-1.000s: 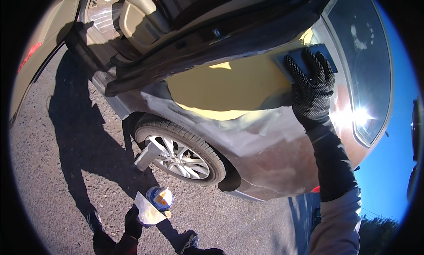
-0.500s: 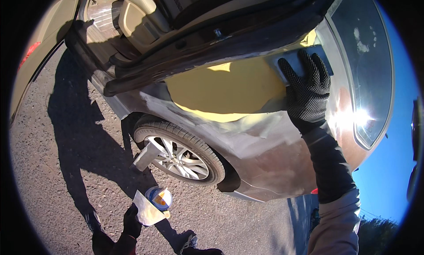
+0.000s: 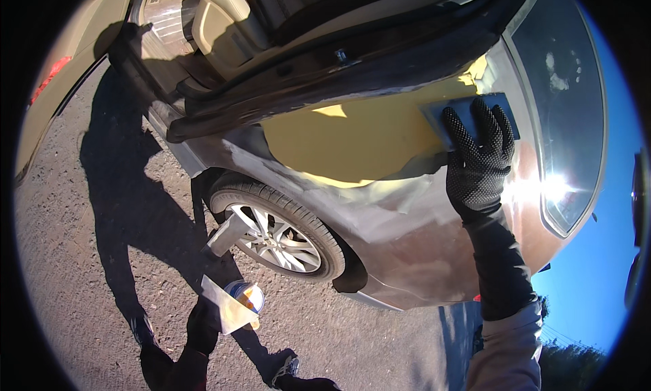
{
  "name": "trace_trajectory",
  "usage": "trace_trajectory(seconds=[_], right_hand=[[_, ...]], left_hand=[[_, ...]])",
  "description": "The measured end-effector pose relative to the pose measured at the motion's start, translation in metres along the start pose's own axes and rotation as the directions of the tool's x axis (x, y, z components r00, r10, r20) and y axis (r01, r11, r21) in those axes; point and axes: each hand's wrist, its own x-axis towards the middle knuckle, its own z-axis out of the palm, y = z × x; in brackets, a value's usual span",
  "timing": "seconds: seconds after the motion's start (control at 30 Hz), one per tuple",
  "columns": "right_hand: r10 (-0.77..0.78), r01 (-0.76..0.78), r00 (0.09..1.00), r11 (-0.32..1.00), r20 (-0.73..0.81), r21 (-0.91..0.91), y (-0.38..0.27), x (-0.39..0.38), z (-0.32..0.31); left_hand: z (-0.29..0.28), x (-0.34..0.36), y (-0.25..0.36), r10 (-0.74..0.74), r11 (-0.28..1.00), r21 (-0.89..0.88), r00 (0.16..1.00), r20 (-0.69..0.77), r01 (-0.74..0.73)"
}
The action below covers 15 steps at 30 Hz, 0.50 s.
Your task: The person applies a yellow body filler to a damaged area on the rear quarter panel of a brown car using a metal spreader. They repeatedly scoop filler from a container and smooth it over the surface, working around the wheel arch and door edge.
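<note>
My right hand (image 3: 479,167), in a black dotted glove, grips a dark blue flat spreader (image 3: 505,110). It presses the spreader against the car's rear side panel, at the right end of a broad patch of smooth yellow filler (image 3: 346,143). Grey sanded areas and brown paint surround the patch. Low on the left, my left hand (image 3: 201,325), in a dark glove, is closed on the edge of a pale flat mixing board (image 3: 229,310). Shade hides most of its fingers. Just behind the board, a round can (image 3: 252,297) stands on the ground, partly covered by it.
Below the panel is the rear wheel (image 3: 274,238), with a grey block-like piece (image 3: 227,235) leaning by it. An open doorway shows a beige seat (image 3: 220,25); an open door (image 3: 71,52) stands at left. Rear glass (image 3: 563,72) glares at right. My shadow (image 3: 135,188) crosses the asphalt.
My right hand and the spreader have slid a little downward along the yellow filler's right end. My left hand has raised the board slightly, covering a bit more of the can.
</note>
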Motion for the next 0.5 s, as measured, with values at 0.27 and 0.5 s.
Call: trace_trajectory(seconds=[0.27,0.5], right_hand=[[0.389,-0.338,0.920,0.856,-0.058,0.391,0.002,-0.029,-0.099],[0.742,-0.402,0.503,-0.255,0.444,0.879,-0.009,-0.083,-0.149]], left_hand=[[0.089,0.015,0.167,0.519,0.833,0.219,0.855,0.003,-0.507],[0.222,-0.007,0.322,0.522,0.852,-0.114,0.845,0.115,-0.511]])
